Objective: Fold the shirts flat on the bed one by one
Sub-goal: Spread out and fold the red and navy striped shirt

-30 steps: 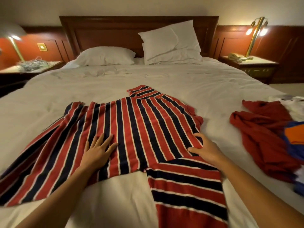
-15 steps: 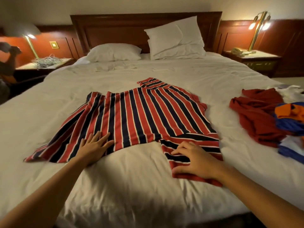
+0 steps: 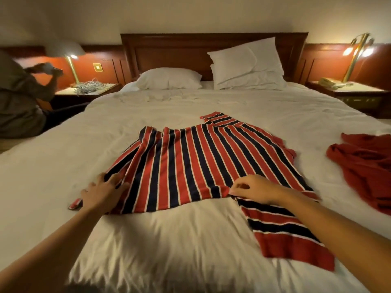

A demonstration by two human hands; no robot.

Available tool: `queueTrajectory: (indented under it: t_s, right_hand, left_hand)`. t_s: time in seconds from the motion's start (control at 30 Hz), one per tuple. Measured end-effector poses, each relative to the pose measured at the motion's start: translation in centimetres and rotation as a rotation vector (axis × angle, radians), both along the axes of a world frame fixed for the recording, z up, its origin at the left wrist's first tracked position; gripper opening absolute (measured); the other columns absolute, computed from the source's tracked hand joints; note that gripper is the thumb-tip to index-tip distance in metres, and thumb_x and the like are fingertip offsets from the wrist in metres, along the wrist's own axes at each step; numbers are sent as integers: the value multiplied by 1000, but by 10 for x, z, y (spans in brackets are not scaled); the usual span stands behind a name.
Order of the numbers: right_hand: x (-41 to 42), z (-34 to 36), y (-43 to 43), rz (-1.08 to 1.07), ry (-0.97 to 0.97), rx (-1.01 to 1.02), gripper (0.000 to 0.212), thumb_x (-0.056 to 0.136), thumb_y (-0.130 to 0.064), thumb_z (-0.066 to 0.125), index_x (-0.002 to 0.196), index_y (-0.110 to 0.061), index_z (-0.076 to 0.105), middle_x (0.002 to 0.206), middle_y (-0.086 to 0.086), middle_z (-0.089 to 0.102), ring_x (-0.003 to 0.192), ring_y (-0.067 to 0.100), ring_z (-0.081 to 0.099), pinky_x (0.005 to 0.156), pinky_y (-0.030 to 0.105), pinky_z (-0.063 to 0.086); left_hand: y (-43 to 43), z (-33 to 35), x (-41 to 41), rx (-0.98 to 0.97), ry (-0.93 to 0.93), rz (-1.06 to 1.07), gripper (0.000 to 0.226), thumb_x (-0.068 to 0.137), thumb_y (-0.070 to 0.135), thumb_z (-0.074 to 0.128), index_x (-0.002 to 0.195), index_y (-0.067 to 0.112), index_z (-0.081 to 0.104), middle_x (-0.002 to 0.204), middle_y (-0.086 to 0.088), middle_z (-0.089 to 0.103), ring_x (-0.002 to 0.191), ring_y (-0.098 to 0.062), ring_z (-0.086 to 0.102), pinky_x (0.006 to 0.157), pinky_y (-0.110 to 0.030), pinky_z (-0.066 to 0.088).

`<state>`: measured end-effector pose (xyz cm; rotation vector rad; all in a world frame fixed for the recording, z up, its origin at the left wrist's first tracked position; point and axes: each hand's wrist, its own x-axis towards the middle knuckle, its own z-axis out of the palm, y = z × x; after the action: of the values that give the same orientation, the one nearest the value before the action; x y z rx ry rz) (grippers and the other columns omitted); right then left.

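J: Right hand (image 3: 254, 189) pinches striped shirt (image 3: 190, 166) at the sleeve seam, fingers curled. Left hand (image 3: 101, 193) flat on its near left corner.
M: Shirt position?
J: Spread on bed (image 3: 190, 240) centre, red shirt (image 3: 364, 166) well right.

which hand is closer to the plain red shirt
Right. The right hand pinches the striped shirt, toward the plain red shirt; the left hand rests on its opposite edge.

Bed with rumpled white sheet (image 3: 190, 246): red-navy-white striped shirt (image 3: 190, 161) spread mid-bed; crumpled dark-red garment (image 3: 364, 166) at right; flat white pillow (image 3: 169, 78), propped white pillow (image 3: 245, 64) at head.
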<state>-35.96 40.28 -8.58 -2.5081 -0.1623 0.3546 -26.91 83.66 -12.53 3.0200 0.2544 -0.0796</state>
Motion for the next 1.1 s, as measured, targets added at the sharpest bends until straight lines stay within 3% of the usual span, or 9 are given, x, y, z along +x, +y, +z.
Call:
queueTrajectory:
  t_s: [0.13, 0.2, 0.33, 0.43, 0.57, 0.67, 0.73, 0.87, 1.1]
  right_hand:
    - [41, -44, 40, -72, 40, -118, 56, 100, -61, 33, 152, -39, 34, 162, -9, 24, 151, 20, 17, 121, 45, 17]
    - [50, -63, 53, -66, 32, -264, 59, 97, -70, 23, 152, -52, 17, 166, -10, 3, 153, 25, -6, 122, 49, -2]
    - [42, -72, 55, -37, 3, -261, 62, 81, -87, 17, 141, -71, 10, 165, -14, -3, 151, 27, -16, 120, 49, -10]
    - [39, -64, 50, -22, 16, -199, 63, 77, -88, 24, 138, -71, 23, 165, -16, 3, 152, 26, -13, 121, 51, -8]
    - [54, -53, 52, -135, -14, -123, 74, 78, -86, 25, 142, -53, 41, 160, -14, 29, 150, 18, 20, 122, 50, 17]
    - [82, -58, 65, -138, -23, -253, 67, 91, -77, 21, 151, -48, 27, 165, -8, 17, 153, 20, 9, 122, 50, 10]
    - [102, -68, 77, -120, -16, -334, 64, 95, -72, 15, 155, -49, 9, 167, -7, -1, 153, 22, -9, 122, 49, -4]
    - [142, -89, 89, -153, -128, -435, 69, 88, -75, -3, 150, -48, -18, 163, -7, -20, 149, 19, -24, 119, 47, -16]
    - [245, -108, 89, -284, -308, -480, 78, 82, -75, -14, 153, -42, -12, 165, -4, -14, 151, 20, -17, 122, 47, -10]
  left_hand:
    - [8, 6, 23, -187, -67, 64, 52, 100, 56, 40, 149, 39, 35, 136, -16, 49, 116, -38, 53, 99, -48, 45]
    - [10, 12, 38, -362, -44, 29, 47, 101, 38, 52, 146, 33, 43, 131, -16, 57, 107, -36, 60, 94, -42, 49]
    - [17, 23, 52, -389, 0, -135, 43, 96, 25, 65, 139, 29, 56, 140, -10, 57, 117, -32, 58, 98, -38, 46]
    - [32, 36, 54, -104, 88, -201, 42, 100, 37, 56, 142, 33, 54, 141, -7, 57, 120, -29, 57, 98, -35, 47]
    - [43, 56, 55, 403, 275, -30, 56, 97, 64, 37, 144, 35, 47, 135, -1, 58, 119, -24, 58, 91, -31, 47]
    - [24, 61, 63, 542, 326, 84, 67, 93, 66, 44, 144, 23, 46, 132, -3, 53, 121, -27, 55, 92, -39, 47]
    - [7, 55, 73, 478, 266, 47, 72, 91, 74, 41, 143, 25, 44, 143, -6, 40, 129, -33, 46, 102, -51, 40]
    - [-12, 17, 113, -64, 107, -89, 62, 99, 65, 31, 147, 27, 36, 153, -13, 33, 133, -37, 44, 112, -54, 34]
    - [-40, -40, 197, -369, -460, 55, 51, 104, 51, 28, 134, 17, 49, 125, -13, 63, 110, -34, 61, 94, -48, 46]
